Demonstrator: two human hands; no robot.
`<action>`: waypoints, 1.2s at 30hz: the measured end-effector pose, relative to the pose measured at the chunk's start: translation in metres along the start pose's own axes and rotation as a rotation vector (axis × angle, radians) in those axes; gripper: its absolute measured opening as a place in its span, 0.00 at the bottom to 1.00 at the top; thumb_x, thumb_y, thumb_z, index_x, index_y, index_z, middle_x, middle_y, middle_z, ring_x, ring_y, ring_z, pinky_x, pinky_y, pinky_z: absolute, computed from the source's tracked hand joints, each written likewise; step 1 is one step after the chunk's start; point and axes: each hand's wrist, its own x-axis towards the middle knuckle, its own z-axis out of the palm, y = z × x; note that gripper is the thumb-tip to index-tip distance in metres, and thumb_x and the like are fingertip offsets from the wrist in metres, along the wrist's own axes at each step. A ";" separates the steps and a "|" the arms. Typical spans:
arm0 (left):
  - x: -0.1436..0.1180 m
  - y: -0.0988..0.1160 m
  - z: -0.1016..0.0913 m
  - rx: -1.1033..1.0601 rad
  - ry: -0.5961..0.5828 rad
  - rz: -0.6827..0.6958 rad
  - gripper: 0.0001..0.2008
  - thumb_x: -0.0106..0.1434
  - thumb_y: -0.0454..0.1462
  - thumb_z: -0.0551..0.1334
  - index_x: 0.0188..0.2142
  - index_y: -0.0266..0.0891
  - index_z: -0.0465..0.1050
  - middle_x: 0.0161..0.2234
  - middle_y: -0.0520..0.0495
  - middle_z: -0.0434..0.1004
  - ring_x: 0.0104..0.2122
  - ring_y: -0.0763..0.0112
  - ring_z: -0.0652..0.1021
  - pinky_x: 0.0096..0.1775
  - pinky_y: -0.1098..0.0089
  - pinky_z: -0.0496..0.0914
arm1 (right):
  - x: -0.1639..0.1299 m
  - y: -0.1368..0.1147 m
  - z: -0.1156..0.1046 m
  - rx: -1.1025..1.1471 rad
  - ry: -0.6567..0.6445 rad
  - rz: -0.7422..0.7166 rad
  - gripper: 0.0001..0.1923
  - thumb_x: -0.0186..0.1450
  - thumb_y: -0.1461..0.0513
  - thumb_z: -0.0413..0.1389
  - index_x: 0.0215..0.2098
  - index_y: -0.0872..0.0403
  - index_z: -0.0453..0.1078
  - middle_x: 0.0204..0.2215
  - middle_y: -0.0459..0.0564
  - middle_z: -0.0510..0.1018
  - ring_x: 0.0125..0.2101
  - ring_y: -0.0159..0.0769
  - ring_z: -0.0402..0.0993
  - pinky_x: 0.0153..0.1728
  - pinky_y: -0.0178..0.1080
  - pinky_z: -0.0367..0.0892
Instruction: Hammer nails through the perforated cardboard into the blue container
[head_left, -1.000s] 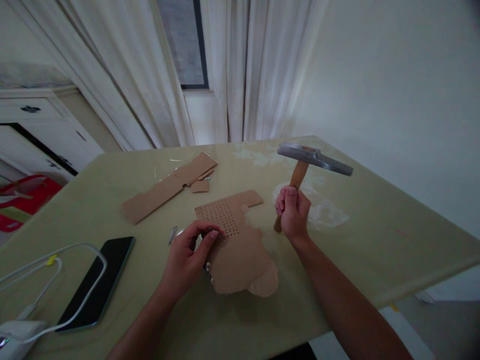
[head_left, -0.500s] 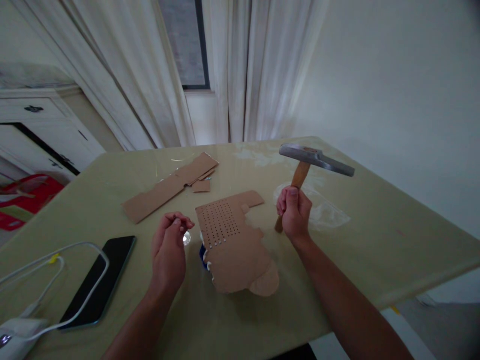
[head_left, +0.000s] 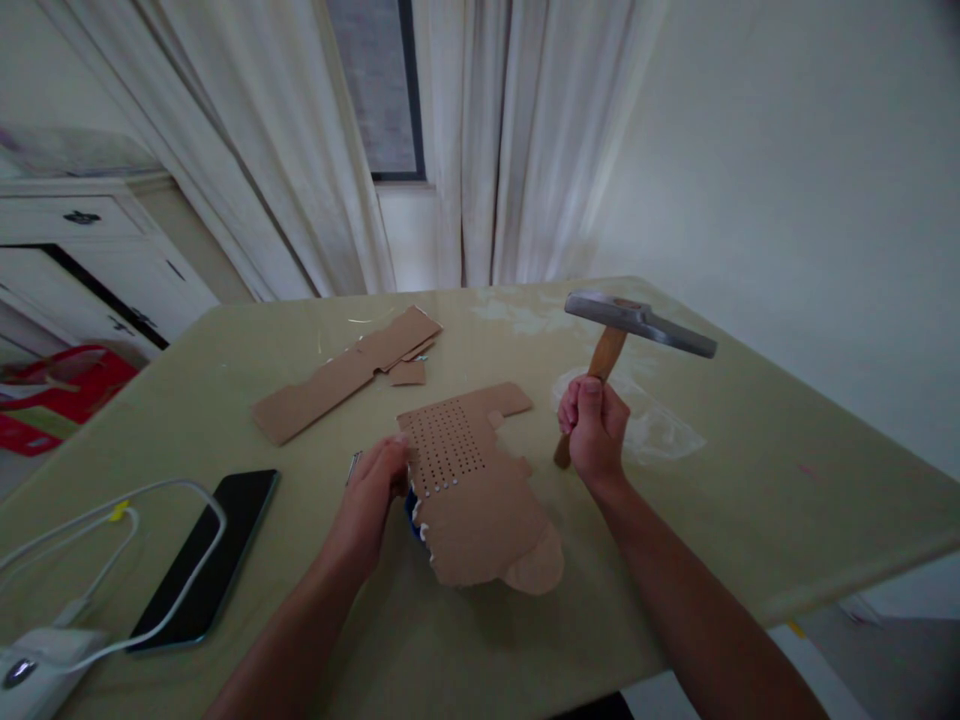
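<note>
The grip of the right hand [head_left: 594,432] is a closed fist round the lower end of the wooden handle of a hammer [head_left: 624,345], which stands upright with its steel head raised above the counter [head_left: 750,480], off to the right of the work; the grip of the left hand [head_left: 373,492] is curled loosely against the left edge of the perforated cardboard sheet [head_left: 469,490], fingertips touching it, and whether anything is pinched between them cannot be told. The sheet lies flat at the near middle of the counter, its far-left part dotted with a grid of holes, a row of pale specks at the grid's near edge; something blue shows beneath its left edge. A nail [head_left: 352,466] lies just left of the left hand; torn cardboard strips [head_left: 345,373] lie farther back, a phone [head_left: 206,556] and a white cable [head_left: 142,500] at the near left.

The step in hand appears to be steadying the sheet between hammer blows; the next move would call for a nail set upright on the grid, fingers kept low and clear, then a short, square tap.
</note>
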 end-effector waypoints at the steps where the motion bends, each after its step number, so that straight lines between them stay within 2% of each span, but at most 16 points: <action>1: -0.001 0.000 0.001 -0.062 -0.044 -0.047 0.23 0.67 0.58 0.60 0.38 0.41 0.80 0.30 0.46 0.83 0.32 0.60 0.82 0.36 0.63 0.76 | 0.000 0.000 0.000 0.001 -0.001 0.000 0.29 0.75 0.40 0.58 0.27 0.49 0.63 0.18 0.37 0.60 0.16 0.28 0.56 0.15 0.33 0.52; 3: -0.004 0.002 0.003 -0.225 -0.103 -0.143 0.26 0.60 0.59 0.70 0.42 0.39 0.83 0.38 0.42 0.88 0.38 0.55 0.85 0.42 0.61 0.77 | 0.000 0.000 0.000 0.000 -0.004 -0.002 0.29 0.75 0.39 0.58 0.26 0.49 0.63 0.17 0.37 0.59 0.16 0.28 0.55 0.15 0.33 0.52; 6: -0.007 0.003 0.006 -0.272 -0.112 -0.194 0.30 0.54 0.59 0.76 0.43 0.37 0.86 0.42 0.38 0.90 0.42 0.51 0.86 0.46 0.60 0.76 | 0.000 -0.001 0.000 -0.001 -0.008 -0.005 0.30 0.74 0.38 0.58 0.26 0.49 0.63 0.17 0.37 0.59 0.16 0.28 0.55 0.15 0.33 0.53; 12: -0.007 0.003 0.007 -0.298 -0.110 -0.219 0.30 0.52 0.58 0.78 0.43 0.37 0.87 0.42 0.40 0.90 0.45 0.50 0.86 0.44 0.63 0.75 | 0.000 -0.001 0.000 0.005 -0.007 -0.003 0.29 0.74 0.39 0.58 0.27 0.49 0.64 0.18 0.37 0.59 0.16 0.27 0.55 0.15 0.33 0.52; 22: -0.008 0.005 0.010 -0.411 -0.023 -0.232 0.28 0.47 0.55 0.81 0.38 0.37 0.86 0.36 0.43 0.89 0.37 0.57 0.85 0.38 0.67 0.75 | 0.001 0.000 0.000 0.015 -0.019 -0.001 0.28 0.75 0.40 0.58 0.27 0.49 0.63 0.18 0.37 0.59 0.16 0.27 0.55 0.15 0.32 0.52; 30: -0.009 0.007 0.011 -0.407 0.034 -0.220 0.31 0.46 0.57 0.81 0.39 0.35 0.85 0.33 0.43 0.88 0.34 0.57 0.86 0.32 0.68 0.74 | 0.000 0.000 0.000 0.014 -0.033 0.000 0.28 0.75 0.40 0.58 0.27 0.49 0.63 0.18 0.37 0.59 0.16 0.28 0.56 0.16 0.33 0.53; 36: -0.008 0.008 0.011 -0.447 0.047 -0.212 0.29 0.47 0.56 0.80 0.38 0.35 0.85 0.32 0.43 0.88 0.33 0.58 0.86 0.31 0.69 0.74 | 0.000 0.000 0.000 0.005 -0.026 0.009 0.28 0.75 0.39 0.57 0.28 0.48 0.63 0.18 0.36 0.59 0.16 0.28 0.55 0.15 0.33 0.51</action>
